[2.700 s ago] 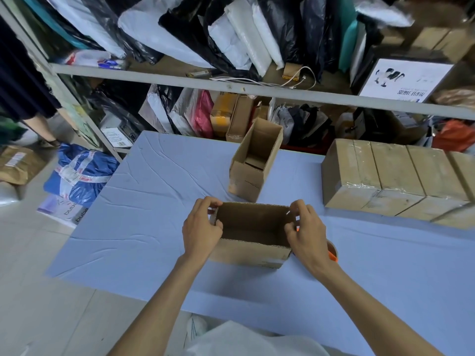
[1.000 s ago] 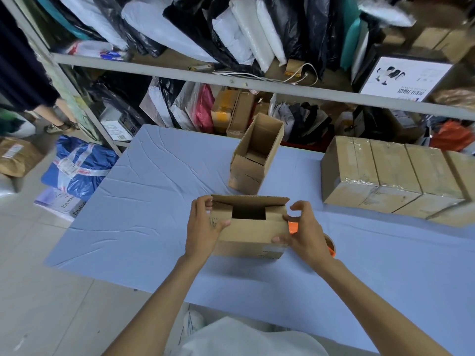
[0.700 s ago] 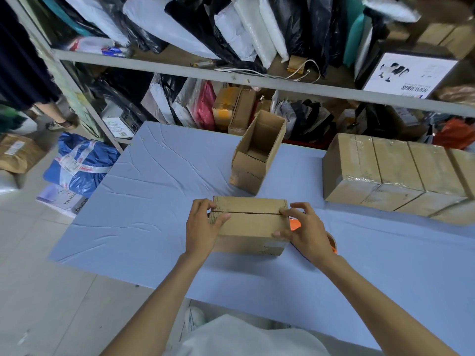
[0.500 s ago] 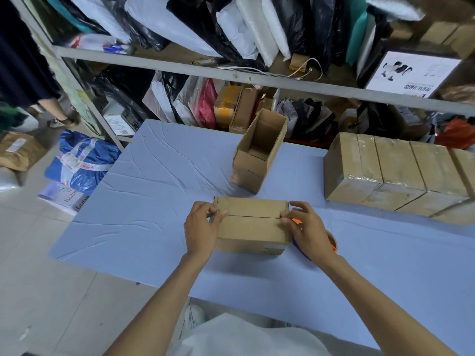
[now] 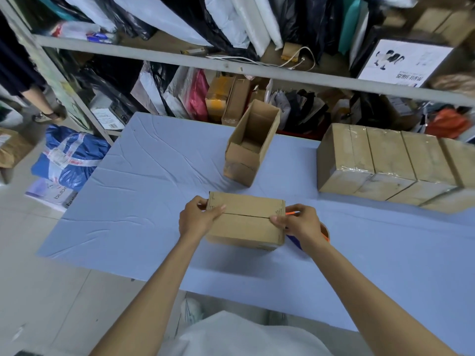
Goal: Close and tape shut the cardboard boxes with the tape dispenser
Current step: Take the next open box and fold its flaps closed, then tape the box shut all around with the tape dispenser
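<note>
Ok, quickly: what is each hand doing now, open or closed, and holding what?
Left hand: closed on the left end of the box, thumb on top.
Right hand: closed on its right end, thumb on top.

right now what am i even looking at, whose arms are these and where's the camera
No machine here: a person wears a camera on the head, so the single picture looks down at their own arms. The left hand and right hand grip the two ends of a cardboard box, holding its top flaps closed; no tape shows on the seam. It sits on a table covered in blue cloth. Beside the right hand lies the tape dispenser, mostly hidden. Farther back stand an open box and a row of taped boxes.
</note>
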